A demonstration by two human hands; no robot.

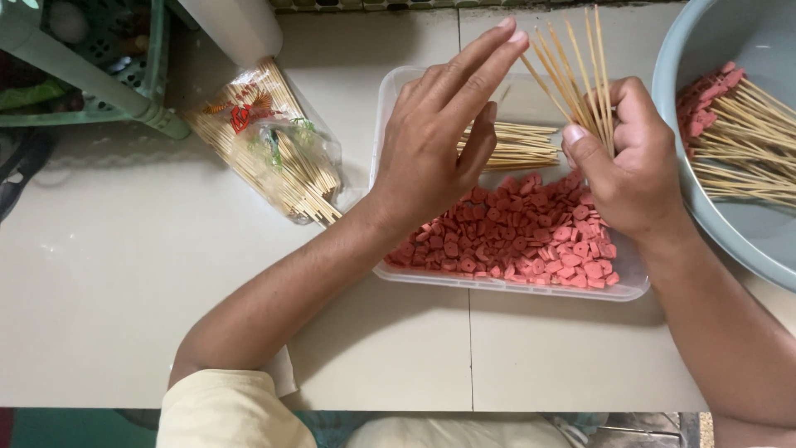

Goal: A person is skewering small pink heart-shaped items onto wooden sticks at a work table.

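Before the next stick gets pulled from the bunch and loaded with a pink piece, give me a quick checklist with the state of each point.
1. Right hand grips the bunch of bamboo skewers firmly: ok, fist closed round their lower ends, tips fanned upward.
2. Left hand free to pick one: ok, fingers extended, tips at the fan's leftmost stick, nothing held.
3. Pink sausage slices within reach: ok, plenty in the clear tray under both hands.
4. Spare sticks: ok, a pile lies in the tray's far part, and a packet of skewers lies left of it.
5. Room in the grey basin for finished ones: ok.
6. Single stick separated: cannot tell.
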